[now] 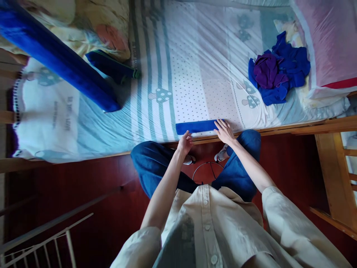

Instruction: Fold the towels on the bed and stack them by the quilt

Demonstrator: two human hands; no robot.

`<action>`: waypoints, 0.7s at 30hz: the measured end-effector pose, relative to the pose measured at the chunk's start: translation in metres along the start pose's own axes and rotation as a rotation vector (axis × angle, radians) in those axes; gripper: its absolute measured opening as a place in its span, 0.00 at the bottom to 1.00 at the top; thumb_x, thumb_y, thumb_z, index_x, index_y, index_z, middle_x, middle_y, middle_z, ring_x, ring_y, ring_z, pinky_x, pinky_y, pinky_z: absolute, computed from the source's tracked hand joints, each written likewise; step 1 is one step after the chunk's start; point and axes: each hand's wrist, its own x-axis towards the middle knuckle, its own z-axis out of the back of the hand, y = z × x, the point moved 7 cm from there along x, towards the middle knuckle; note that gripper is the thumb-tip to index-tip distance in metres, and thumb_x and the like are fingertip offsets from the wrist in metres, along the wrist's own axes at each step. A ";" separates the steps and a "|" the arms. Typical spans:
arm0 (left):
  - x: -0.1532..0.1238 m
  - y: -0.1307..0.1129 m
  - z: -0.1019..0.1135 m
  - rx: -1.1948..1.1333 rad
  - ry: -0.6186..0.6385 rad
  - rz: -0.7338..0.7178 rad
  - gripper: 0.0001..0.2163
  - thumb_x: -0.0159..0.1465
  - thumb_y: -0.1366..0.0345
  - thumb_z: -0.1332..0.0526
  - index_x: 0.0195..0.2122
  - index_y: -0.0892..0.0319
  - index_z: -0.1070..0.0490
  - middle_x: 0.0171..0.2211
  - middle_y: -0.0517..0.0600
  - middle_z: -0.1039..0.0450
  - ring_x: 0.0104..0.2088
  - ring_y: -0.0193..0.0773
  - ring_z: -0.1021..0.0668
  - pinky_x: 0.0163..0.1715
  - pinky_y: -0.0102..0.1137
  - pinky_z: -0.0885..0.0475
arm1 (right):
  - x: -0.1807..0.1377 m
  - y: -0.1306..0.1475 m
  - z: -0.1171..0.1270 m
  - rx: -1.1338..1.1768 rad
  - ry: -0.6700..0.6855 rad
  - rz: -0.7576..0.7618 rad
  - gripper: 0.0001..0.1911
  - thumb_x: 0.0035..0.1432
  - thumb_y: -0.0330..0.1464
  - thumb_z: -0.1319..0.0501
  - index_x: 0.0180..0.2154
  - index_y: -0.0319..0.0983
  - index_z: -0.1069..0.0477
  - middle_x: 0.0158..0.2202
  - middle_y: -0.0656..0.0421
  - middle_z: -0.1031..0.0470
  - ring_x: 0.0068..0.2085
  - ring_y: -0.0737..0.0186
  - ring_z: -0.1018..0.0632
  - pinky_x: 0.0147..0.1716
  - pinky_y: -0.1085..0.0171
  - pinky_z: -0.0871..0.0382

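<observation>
A folded blue cloth (196, 126) lies as a narrow strip along the near edge of the bed (195, 74). My left hand (185, 142) is curled at the strip's front edge near its left end, fingers closed on it. My right hand (224, 131) rests on the strip's right end with its fingers spread flat. I sit in front of the bed in blue jeans and a cream shirt.
A pile of blue and purple clothes (279, 72) lies at the bed's right by a pink pillow (329, 41). A long blue roll (55, 56) and a dark blue folded cloth (111, 67) lie at the left. A wooden ladder (337, 178) stands right; a white rail (41, 238) lower left.
</observation>
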 end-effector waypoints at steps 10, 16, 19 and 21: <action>0.014 -0.033 0.020 0.023 -0.243 -0.306 0.25 0.65 0.54 0.33 0.26 0.53 0.51 0.16 0.35 0.56 0.15 0.22 0.48 0.15 0.25 0.52 | 0.007 0.000 0.001 0.002 0.054 0.016 0.31 0.70 0.40 0.44 0.71 0.40 0.41 0.73 0.47 0.40 0.74 0.46 0.42 0.73 0.41 0.51; -0.005 -0.050 0.011 0.004 -0.223 -0.401 0.25 0.57 0.57 0.27 0.28 0.53 0.49 0.17 0.34 0.55 0.15 0.24 0.48 0.14 0.23 0.52 | 0.065 0.036 0.020 0.134 0.070 0.065 0.48 0.58 0.48 0.30 0.73 0.40 0.45 0.74 0.46 0.43 0.74 0.44 0.42 0.73 0.45 0.49; -0.019 -0.062 0.001 0.034 -0.217 -0.482 0.22 0.56 0.59 0.28 0.31 0.53 0.45 0.17 0.34 0.53 0.15 0.24 0.46 0.16 0.23 0.50 | 0.097 0.072 0.020 0.228 0.131 0.133 0.59 0.47 0.47 0.22 0.73 0.41 0.47 0.73 0.46 0.42 0.73 0.42 0.41 0.72 0.47 0.46; -0.029 -0.074 -0.005 0.053 -0.195 -0.551 0.20 0.56 0.61 0.28 0.31 0.53 0.43 0.18 0.34 0.52 0.16 0.24 0.45 0.17 0.22 0.48 | 0.115 0.095 0.022 0.296 0.172 0.166 0.61 0.43 0.43 0.20 0.73 0.41 0.47 0.71 0.46 0.39 0.72 0.43 0.37 0.70 0.49 0.41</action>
